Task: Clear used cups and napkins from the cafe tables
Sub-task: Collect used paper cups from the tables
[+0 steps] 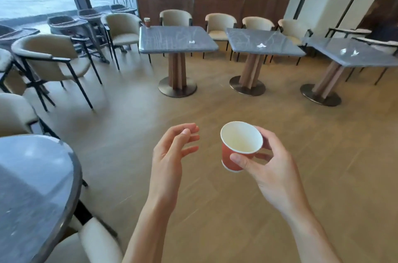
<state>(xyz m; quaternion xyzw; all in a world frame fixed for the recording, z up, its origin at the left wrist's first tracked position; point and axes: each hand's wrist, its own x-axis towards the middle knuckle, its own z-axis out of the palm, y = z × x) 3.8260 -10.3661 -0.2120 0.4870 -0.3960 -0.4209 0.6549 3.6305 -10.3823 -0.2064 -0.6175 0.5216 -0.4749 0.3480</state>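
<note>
head view: the right hand [271,161] holds an empty red paper cup [239,146] above the floor, thumb and fingers curled round it, no print readable; the left hand [172,150] hangs loose, holding nothing; another cup [147,22] stands on the far surface [172,47] with a crumpled napkin [191,42].

paper cup [234,155]: red, white inside | tables [176,41]: grey marbled | chairs [127,28]: beige | floor [215,209]: tan wood

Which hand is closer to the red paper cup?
Right. The right hand holds the red paper cup itself; the left hand hangs open beside it, apart, not touching.
</note>
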